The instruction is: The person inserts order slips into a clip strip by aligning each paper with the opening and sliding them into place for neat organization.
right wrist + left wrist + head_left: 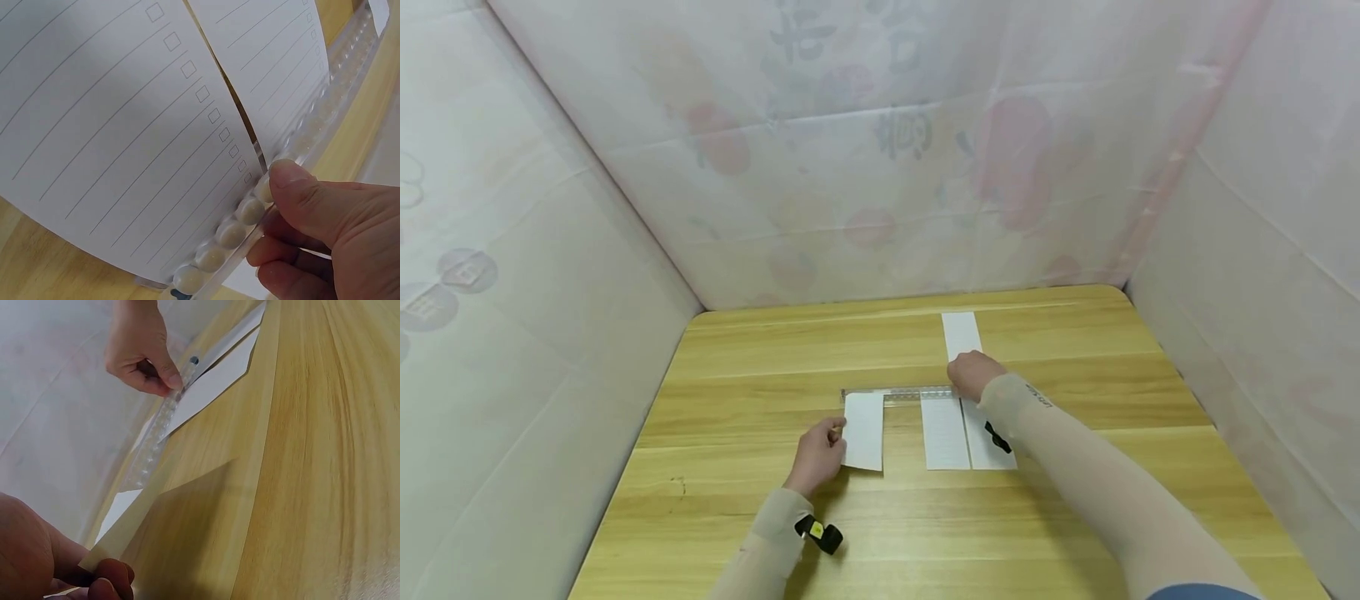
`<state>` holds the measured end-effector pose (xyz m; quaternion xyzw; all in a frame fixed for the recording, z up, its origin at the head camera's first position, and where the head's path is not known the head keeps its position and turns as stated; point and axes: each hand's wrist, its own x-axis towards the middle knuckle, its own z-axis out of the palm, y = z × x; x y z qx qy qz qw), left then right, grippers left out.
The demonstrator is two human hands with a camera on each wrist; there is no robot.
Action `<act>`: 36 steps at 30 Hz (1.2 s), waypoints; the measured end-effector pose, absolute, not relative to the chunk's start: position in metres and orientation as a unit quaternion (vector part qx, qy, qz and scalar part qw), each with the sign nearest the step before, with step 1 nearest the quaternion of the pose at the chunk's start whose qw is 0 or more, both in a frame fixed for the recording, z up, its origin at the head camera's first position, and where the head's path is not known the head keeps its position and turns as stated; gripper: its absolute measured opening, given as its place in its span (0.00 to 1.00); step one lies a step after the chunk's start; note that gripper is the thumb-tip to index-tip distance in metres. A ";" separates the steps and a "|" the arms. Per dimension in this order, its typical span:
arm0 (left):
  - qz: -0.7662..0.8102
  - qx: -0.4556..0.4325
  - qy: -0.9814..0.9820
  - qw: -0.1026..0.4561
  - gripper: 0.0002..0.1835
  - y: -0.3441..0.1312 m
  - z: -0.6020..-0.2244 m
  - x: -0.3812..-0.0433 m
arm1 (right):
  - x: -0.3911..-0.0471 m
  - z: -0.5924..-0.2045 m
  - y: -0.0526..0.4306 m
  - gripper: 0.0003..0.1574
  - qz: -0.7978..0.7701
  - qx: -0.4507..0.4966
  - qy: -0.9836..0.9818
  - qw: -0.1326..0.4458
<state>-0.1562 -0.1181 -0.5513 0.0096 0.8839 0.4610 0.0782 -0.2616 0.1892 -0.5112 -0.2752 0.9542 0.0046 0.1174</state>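
- White slip (863,433): left hand (817,457), fingers curled, pinched its edge.
- Clear ruler (904,397): right hand (975,376), likewise curled, gripped it.
- Lined sheets (946,437), two: lay on the counter (722,450).

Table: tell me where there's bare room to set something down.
Bare table runs from the left hand to the left edge, between the left sleeve and right sleeve, and from the right sleeve to the right edge. Crowded: around the ruler, with sheets and the right hand.
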 end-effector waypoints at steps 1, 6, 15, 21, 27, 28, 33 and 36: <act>0.462 0.010 0.883 0.082 0.19 -0.118 -0.551 -0.155 | -0.262 -0.512 0.189 0.04 0.008 -0.279 0.953 0.117; 0.463 0.013 0.881 0.094 0.20 -0.119 -0.551 -0.153 | -0.262 -0.513 0.190 0.03 0.019 -0.294 0.950 0.104; 0.456 0.014 0.885 0.090 0.18 -0.119 -0.551 -0.151 | -0.262 -0.511 0.190 0.02 0.021 -0.292 0.950 0.112; 0.462 0.004 0.882 0.097 0.18 -0.118 -0.551 -0.150 | -0.262 -0.510 0.189 0.02 0.020 -0.295 0.949 0.108; 0.461 0.000 0.882 0.094 0.18 -0.119 -0.553 -0.150 | -0.261 -0.509 0.190 0.02 0.016 -0.292 0.950 0.109; 0.462 0.000 0.882 0.094 0.18 -0.119 -0.553 -0.150 | -0.261 -0.509 0.191 0.02 0.017 -0.291 0.950 0.111; 0.469 -0.012 0.878 0.092 0.19 -0.116 -0.554 -0.152 | -0.262 -0.510 0.194 0.04 0.024 -0.290 0.950 0.109; 0.471 -0.014 0.878 0.087 0.19 -0.114 -0.553 -0.154 | -0.263 -0.511 0.195 0.04 0.021 -0.288 0.951 0.109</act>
